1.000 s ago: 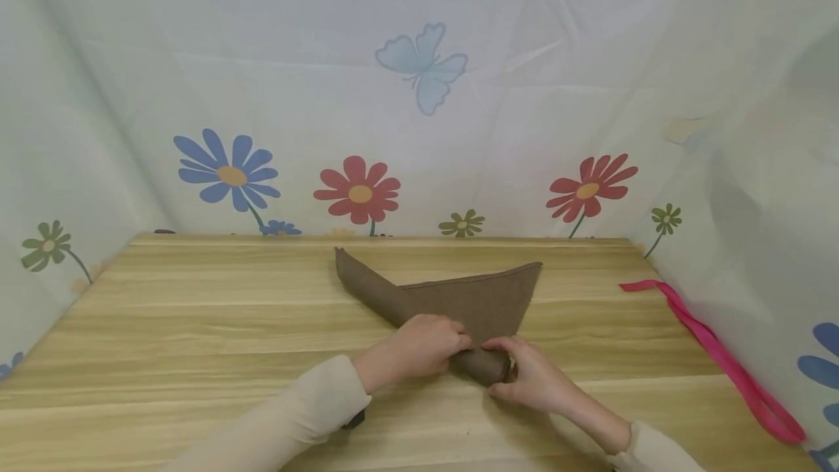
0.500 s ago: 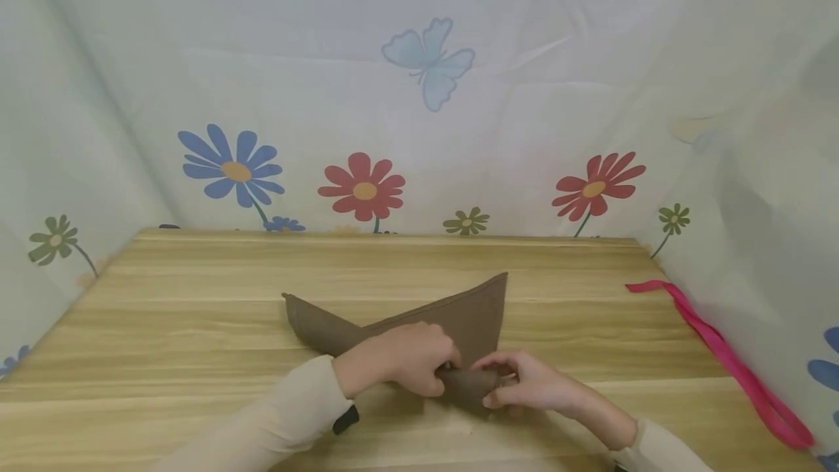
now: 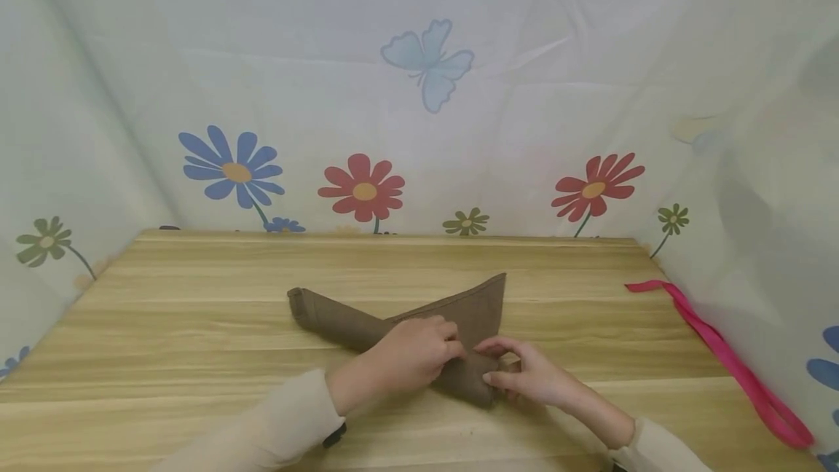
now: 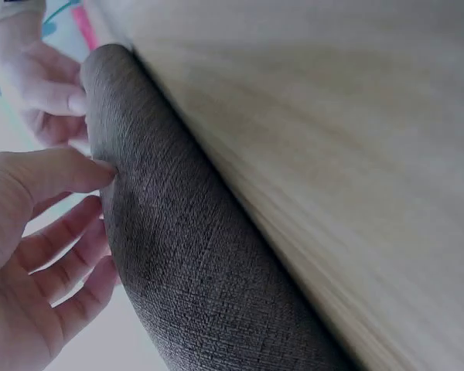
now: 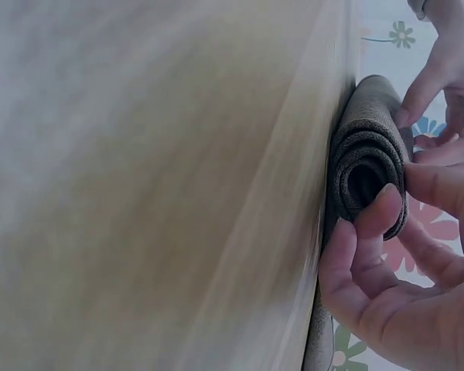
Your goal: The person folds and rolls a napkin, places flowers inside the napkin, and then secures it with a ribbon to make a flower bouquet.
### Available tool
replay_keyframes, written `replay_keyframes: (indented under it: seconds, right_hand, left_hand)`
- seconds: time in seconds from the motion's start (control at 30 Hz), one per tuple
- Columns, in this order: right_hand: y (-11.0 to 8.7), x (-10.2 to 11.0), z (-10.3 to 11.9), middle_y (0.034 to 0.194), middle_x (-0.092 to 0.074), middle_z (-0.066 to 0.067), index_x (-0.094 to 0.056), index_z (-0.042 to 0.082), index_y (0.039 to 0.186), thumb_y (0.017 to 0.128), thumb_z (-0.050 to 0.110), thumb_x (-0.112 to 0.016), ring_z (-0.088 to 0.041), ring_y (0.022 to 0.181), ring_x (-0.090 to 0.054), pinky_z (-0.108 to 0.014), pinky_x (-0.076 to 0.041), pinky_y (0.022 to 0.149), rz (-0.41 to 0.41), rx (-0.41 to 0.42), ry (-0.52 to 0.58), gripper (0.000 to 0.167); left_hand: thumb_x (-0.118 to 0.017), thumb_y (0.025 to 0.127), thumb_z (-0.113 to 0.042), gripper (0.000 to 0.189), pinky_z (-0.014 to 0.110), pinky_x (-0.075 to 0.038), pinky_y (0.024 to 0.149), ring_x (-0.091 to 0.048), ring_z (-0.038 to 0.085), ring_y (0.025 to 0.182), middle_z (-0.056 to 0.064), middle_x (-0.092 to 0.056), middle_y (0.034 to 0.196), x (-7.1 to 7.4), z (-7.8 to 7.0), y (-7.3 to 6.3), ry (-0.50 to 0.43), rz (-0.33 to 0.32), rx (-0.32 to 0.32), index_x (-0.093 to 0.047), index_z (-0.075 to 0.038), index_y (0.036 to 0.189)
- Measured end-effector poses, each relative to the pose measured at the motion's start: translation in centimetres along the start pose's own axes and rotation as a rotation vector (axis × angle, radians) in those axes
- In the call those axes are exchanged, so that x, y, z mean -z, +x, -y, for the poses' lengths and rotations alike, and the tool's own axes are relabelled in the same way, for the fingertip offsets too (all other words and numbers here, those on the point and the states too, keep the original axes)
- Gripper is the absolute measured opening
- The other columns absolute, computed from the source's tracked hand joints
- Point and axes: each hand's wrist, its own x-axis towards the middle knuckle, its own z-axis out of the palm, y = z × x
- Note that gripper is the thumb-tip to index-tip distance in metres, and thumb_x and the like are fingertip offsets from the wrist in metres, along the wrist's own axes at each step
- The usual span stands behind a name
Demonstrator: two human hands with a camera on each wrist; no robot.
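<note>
The cloth [image 3: 350, 326] is partly rolled on the counter [image 3: 197, 312], low in the middle of the head frame; the left grip [image 3: 406, 355] pinches its rolled part; the right grip [image 3: 534, 377] pinches one rolled end; best to roll slowly, snug, with even ends.

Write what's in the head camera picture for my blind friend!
A person has a left-hand grip and a right-hand grip on a partly rolled brown cloth on a wooden table. A pink ribbon lies at the right. Behind is a white curtain printed with flowers and a butterfly.
</note>
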Motion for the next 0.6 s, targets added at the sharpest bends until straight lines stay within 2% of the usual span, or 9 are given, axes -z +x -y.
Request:
replay_keyframes:
  seconds: [0.1,0.33,0.5,0.6]
  right_hand:
    - [0.02,-0.10,-0.09,0.116,-0.049,-0.021,-0.052,0.001,0.120,0.084,0.011,-0.063,-0.007,0.052,-0.049,-0.024,-0.046,0.049,-0.026,0.023,-0.024,0.039]
    - [-0.04,-0.38,-0.33,0.112,-0.053,-0.019,-0.057,0.003,0.114,0.083,0.012,-0.065,-0.003,0.048,-0.047,-0.020,-0.043,0.045,-0.073,0.060,-0.116,0.033]
    - [-0.34,-0.41,-0.52,0.117,-0.053,-0.020,-0.054,0.001,0.118,0.080,0.018,-0.069,0.001,0.044,-0.041,-0.017,-0.039,0.041,-0.047,0.114,-0.181,0.045]
    - [-0.50,-0.47,-0.52,0.120,-0.050,-0.020,-0.051,0.001,0.122,0.076,0.021,-0.073,0.001,0.047,-0.042,-0.018,-0.040,0.043,-0.035,0.123,-0.239,0.054]
  left_hand:
    - [-0.064,0.079,-0.011,0.022,0.015,-0.042,0.061,-0.052,0.008,0.077,-0.004,-0.061,0.091,-0.07,-0.31,-0.31,0.032,0.003,-0.005,-0.069,-0.016,0.100]
    - [-0.064,0.080,-0.019,0.028,0.019,-0.047,0.068,-0.056,0.010,0.088,-0.001,-0.062,0.103,-0.51,-0.51,-0.37,0.036,0.077,0.019,-0.067,-0.014,0.107]
    - [-0.062,0.081,-0.020,0.030,0.022,-0.048,0.072,-0.057,0.011,0.092,-0.001,-0.062,0.106,-0.80,-0.52,-0.26,0.010,0.117,0.039,-0.066,-0.013,0.110]
    - [-0.060,0.081,-0.019,0.031,0.022,-0.048,0.074,-0.057,0.012,0.095,0.000,-0.062,0.108,-0.91,-0.43,-0.21,-0.018,0.148,0.059,-0.065,-0.012,0.111]
